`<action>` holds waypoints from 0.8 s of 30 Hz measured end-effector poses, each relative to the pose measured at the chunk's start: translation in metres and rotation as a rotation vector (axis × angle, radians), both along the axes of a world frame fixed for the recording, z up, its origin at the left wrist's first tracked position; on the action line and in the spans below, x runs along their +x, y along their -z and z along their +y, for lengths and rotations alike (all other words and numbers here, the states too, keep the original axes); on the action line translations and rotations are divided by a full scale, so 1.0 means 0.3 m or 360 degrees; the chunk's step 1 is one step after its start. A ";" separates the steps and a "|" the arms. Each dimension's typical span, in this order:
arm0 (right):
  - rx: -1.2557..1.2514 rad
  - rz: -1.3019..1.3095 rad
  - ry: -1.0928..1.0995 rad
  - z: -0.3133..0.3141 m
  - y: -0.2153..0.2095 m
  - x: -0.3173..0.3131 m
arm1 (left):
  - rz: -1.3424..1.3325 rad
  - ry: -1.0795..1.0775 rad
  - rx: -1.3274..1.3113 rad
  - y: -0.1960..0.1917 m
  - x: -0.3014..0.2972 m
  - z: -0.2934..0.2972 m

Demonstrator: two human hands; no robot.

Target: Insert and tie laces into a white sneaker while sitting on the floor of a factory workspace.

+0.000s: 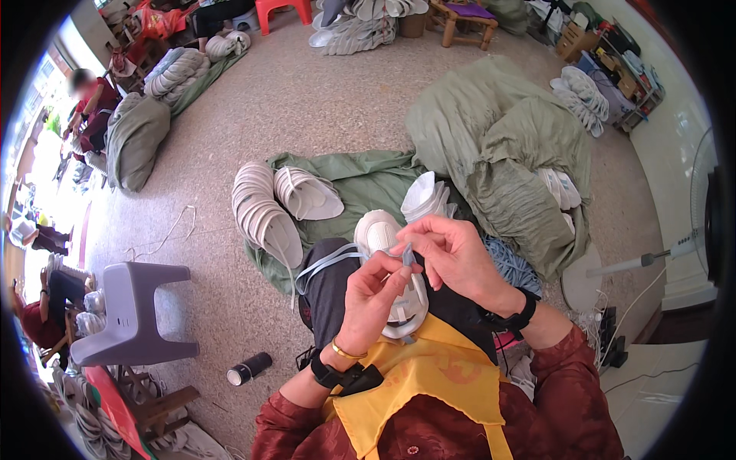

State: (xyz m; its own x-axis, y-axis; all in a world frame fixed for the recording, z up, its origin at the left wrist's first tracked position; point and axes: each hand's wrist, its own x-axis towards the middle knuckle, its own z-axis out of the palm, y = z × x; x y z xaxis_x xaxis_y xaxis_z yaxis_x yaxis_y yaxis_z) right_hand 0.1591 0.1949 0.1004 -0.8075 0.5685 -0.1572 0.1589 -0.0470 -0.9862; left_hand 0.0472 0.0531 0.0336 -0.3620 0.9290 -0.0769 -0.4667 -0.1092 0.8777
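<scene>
At the far left of the frame, co-workers in dark red tops are sitting, one [92, 100] toward the upper left. Below them, a grey plastic chair [130, 310] is standing on the speckled floor [203, 238], and right of it a dark cylinder [250, 369] is lying on its side. Left of centre, a curved stack of white shoe parts [257, 201] is resting by a green cloth [364, 167]. A pale blue lace [326, 263] is looping over your dark trouser leg toward the middle. Your left hand [368, 297] is pinching the lower end of a small grey-blue strip [409, 253] between thumb and forefinger. Beneath your hands, the white shoe [376, 228] is lying on your lap at the centre, its toe pointing up the frame, above your yellow apron [429, 379]. Your right hand [466, 259] is coming in from the right, its fingertips grasping the strip's upper end. Just beyond it, a bundle of blue laces [510, 266] is lying under a big green sack [479, 115]. At the right edge, a fan [709, 222] is standing by the wall.
</scene>
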 end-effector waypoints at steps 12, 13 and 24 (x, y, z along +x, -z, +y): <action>0.0043 -0.0054 -0.0017 -0.030 0.094 0.036 | -0.0126 -0.0082 -0.0047 0.019 0.001 0.010; 0.0070 -0.0014 0.0003 -0.032 0.103 0.031 | -0.0110 -0.0089 -0.0058 0.019 0.002 0.011; 0.0034 0.0095 -0.0066 0.041 0.035 0.006 | 0.1822 -0.0267 -0.0084 0.070 -0.100 0.048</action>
State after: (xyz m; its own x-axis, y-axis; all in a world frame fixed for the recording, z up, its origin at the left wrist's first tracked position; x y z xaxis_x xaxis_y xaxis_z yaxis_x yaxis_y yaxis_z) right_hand 0.1609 0.2071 0.0899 -0.8381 0.5369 -0.0964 0.1012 -0.0207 -0.9947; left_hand 0.0171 0.0674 0.0127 -0.3632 0.8683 0.3380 0.6209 -0.0449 0.7826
